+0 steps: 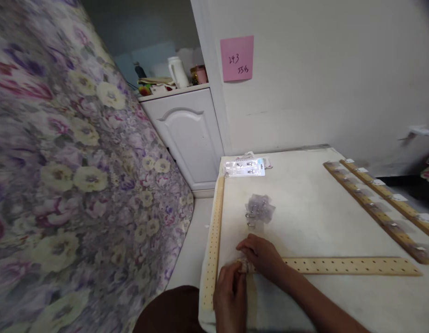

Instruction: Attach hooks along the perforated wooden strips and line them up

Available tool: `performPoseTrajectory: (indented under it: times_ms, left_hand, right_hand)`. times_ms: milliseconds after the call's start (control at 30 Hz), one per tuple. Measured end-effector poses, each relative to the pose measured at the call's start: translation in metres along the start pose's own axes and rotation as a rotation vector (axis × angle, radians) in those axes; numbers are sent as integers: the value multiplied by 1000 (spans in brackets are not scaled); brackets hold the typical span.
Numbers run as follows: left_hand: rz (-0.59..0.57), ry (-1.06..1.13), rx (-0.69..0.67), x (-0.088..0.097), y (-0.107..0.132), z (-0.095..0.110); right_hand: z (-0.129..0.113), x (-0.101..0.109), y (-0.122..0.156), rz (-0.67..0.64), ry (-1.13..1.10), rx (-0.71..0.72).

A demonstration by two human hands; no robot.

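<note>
Both hands meet at the left end of a pale wooden strip [342, 266] with rows of small holes, lying crosswise on the table. My left hand [230, 293] is closed, its fingertips at the strip's end. Just beyond it, my right hand [261, 253] reaches over the strip with bent fingers closed together. Something small and clear [248, 266] shows between the hands on the strip; its kind is hard to make out. Past my right hand lies a pile of clear squares with small metal hooks [260, 208], and a loose hook [251, 225] sits nearer.
Another holed strip [214, 245] runs along the table's left edge. At right, two strips [377, 208] [391, 196] carry clear squares and hooks or white pieces. Packaged hooks [245, 167] lie at the back. A floral curtain [78, 175] hangs left, beside a white cabinet [186, 134].
</note>
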State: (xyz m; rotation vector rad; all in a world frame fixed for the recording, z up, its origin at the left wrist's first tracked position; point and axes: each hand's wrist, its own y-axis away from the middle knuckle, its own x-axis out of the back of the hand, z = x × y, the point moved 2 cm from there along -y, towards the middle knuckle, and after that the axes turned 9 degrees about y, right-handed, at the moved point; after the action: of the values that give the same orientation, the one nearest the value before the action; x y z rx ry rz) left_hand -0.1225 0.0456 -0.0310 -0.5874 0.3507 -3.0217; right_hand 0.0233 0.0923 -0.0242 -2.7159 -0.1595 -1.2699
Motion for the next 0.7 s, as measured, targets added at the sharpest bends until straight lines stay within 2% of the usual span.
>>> performPoseTrajectory:
  times_ms: [200,567,700]
  left_hand:
    - [-105,-53,0,4,-3,5]
    - [-97,-102,-2,2,-3,4]
    - [-103,-107,3,3,-4,1]
  right_hand:
    - [0,0,0,-8,15,-16]
    - [-3,3,0,-31,17,-4]
    - [0,6,9,-5,21,17]
